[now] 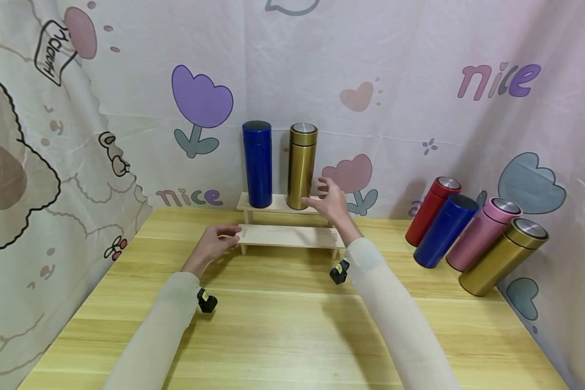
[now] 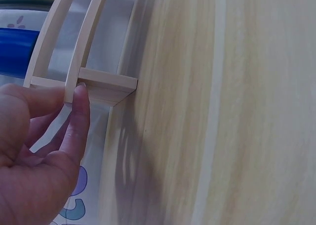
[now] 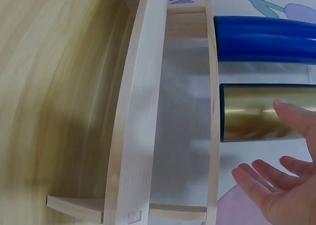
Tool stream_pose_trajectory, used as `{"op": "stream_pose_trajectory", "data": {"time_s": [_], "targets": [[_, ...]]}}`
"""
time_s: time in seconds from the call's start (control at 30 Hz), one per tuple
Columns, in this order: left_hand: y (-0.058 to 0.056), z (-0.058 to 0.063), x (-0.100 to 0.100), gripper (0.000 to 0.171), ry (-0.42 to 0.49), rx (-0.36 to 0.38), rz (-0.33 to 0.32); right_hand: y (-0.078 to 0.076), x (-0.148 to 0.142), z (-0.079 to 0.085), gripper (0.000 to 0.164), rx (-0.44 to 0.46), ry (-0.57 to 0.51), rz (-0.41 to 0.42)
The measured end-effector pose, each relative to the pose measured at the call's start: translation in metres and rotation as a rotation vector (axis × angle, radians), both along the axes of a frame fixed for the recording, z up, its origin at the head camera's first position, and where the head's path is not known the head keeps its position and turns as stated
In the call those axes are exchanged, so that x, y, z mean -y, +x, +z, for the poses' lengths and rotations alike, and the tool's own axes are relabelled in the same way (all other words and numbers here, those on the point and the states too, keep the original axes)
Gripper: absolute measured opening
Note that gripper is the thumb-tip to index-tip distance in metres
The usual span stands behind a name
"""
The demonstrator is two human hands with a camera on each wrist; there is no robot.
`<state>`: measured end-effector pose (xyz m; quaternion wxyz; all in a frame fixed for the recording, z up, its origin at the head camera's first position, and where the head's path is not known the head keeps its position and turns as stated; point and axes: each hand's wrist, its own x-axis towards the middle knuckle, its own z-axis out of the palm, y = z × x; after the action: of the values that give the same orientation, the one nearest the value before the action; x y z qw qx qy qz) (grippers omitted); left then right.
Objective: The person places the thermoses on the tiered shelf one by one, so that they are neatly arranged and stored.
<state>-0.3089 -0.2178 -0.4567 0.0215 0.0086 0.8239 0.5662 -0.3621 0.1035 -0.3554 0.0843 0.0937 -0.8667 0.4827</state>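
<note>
A two-tier wooden stand (image 1: 287, 236) is set toward the back of the table. On its upper tier a blue thermos (image 1: 258, 165) and a gold thermos (image 1: 302, 168) stand upright, side by side with a gap. My left hand (image 1: 212, 246) pinches the left end of the lower tier between thumb and fingers, as the wooden stand (image 2: 74, 62) shows in the left wrist view. Just right of the gold thermos (image 3: 256, 111) is my right hand (image 1: 332, 203), its fingers spread and the thumb at the lower part of the bottle.
At the right of the table stand a red thermos (image 1: 434, 208), another blue thermos (image 1: 446, 232), a pink thermos (image 1: 482, 235) and another gold thermos (image 1: 502, 259). A printed curtain (image 1: 395, 65) hangs behind the table (image 1: 273, 336).
</note>
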Motion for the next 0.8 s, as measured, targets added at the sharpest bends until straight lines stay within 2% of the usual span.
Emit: {"op": "stream_pose_trajectory", "data": {"time_s": [0.33, 0.47, 0.5, 0.67, 0.8], "targets": [[0.000, 0.000, 0.001, 0.036, -0.013, 0.011, 0.004, 0.010, -0.014, 0.003, 0.075, -0.005, -0.057, 0.010], [-0.001, -0.001, 0.002, 0.037, -0.008, 0.009, 0.003, 0.013, -0.021, 0.004, 0.072, -0.016, -0.051, -0.004], [0.001, 0.004, 0.000, 0.037, -0.003, 0.015, 0.003, 0.014, -0.023, 0.004, 0.071, -0.021, -0.048, -0.006], [0.003, 0.005, 0.000, 0.038, 0.002, 0.008, -0.004, 0.018, -0.034, 0.002, 0.066, -0.036, -0.050, 0.001], [0.001, 0.001, -0.001, 0.037, -0.008, 0.005, 0.007, 0.022, -0.046, 0.001, 0.063, -0.028, -0.043, 0.006]]}}
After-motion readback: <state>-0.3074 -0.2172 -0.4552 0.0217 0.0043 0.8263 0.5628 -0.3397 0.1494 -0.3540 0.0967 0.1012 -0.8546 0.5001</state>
